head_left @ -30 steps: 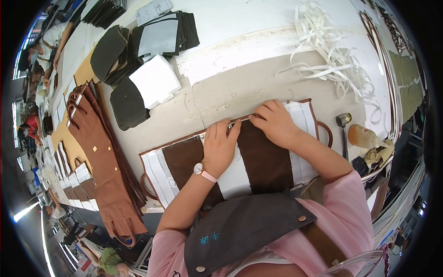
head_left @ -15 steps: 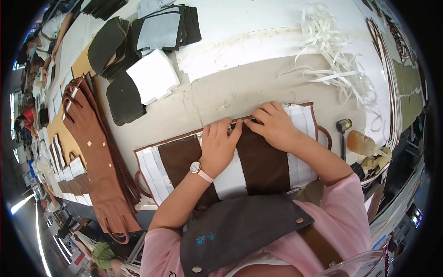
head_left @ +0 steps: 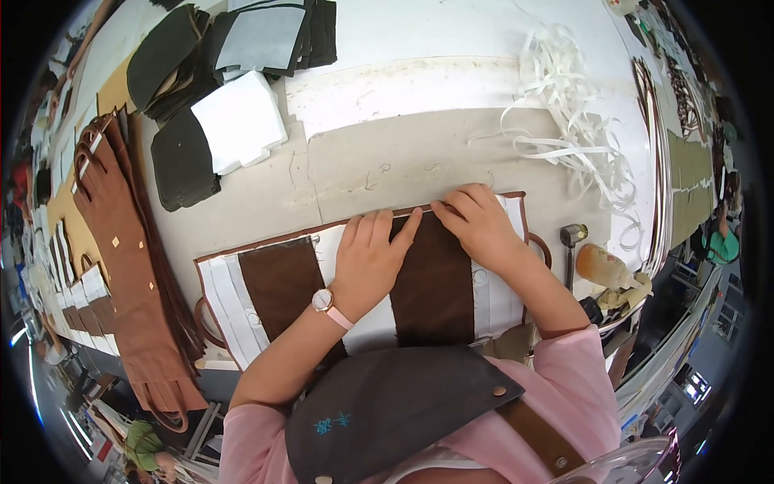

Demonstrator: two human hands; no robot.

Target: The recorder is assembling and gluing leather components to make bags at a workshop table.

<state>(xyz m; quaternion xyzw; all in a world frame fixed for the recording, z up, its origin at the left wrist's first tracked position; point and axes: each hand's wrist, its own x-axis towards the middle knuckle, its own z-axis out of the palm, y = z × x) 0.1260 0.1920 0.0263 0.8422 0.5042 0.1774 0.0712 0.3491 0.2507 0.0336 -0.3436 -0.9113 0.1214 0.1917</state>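
A wide bag panel (head_left: 435, 278) lies flat in front of me, with broad white and dark brown stripes, a reddish-brown edging and a brown loop handle at either end. My left hand (head_left: 371, 250) curls its fingers over the far edge near the middle, its thumb pressed along the edging. Close by on the right, my right hand (head_left: 476, 222) pinches the same edge with bent fingers and thumb. The two thumbs nearly meet over a dark brown stripe. What lies under the fingertips is hidden.
Brown handled bag pieces (head_left: 121, 242) are stacked at left. Dark cut pieces (head_left: 181, 165) and a white stack (head_left: 238, 121) stand at the far left. To the right lie tangled white strips (head_left: 576, 137), a hammer (head_left: 571, 242) and an amber glue bottle (head_left: 601, 264).
The whole view has shifted, so the table's things sit further left in it. Both hands stay at the panel's far edge, the left thumb now lying along the edging.
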